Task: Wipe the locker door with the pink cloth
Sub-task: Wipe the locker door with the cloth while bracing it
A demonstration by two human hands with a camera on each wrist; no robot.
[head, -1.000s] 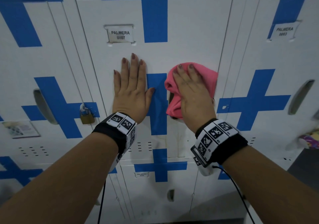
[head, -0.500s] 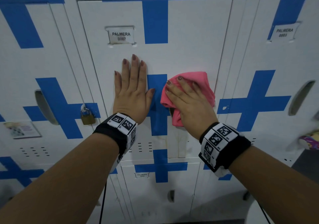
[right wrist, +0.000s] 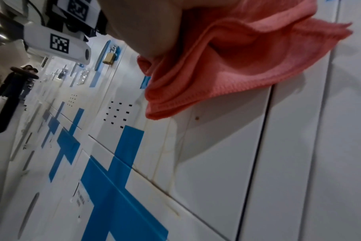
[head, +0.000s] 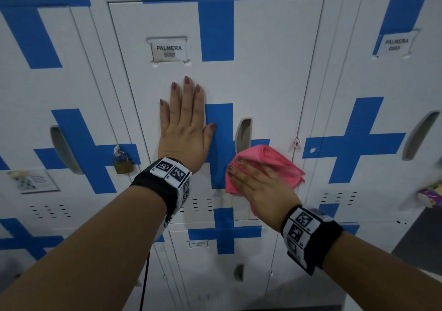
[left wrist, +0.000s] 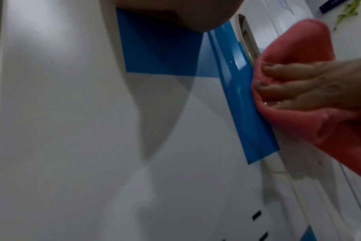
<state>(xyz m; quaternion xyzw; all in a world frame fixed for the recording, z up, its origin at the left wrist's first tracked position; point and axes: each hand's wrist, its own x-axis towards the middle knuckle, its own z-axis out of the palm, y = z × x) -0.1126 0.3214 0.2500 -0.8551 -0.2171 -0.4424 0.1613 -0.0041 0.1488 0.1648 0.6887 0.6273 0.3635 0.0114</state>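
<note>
Head view: left hand flat on the door, fingers straight and together, palm pressed left of the blue cross, below the label. Right hand flat over the cloth, fingers extended, pressing it to the door in its lower right part, just under the handle slot, near the right edge. Cloth bunched, sticking out past the hand on the right. Padlock on the locker to the left.

Left wrist view: right hand's fingers lie nearly straight on the cloth, tips dented into the folds; cloth edge touches the blue stripe. Only the heel of the left hand is visible.

Right wrist view: cloth hangs in folds from under the palm, against the door above its bottom edge. Fingers hidden.
</note>
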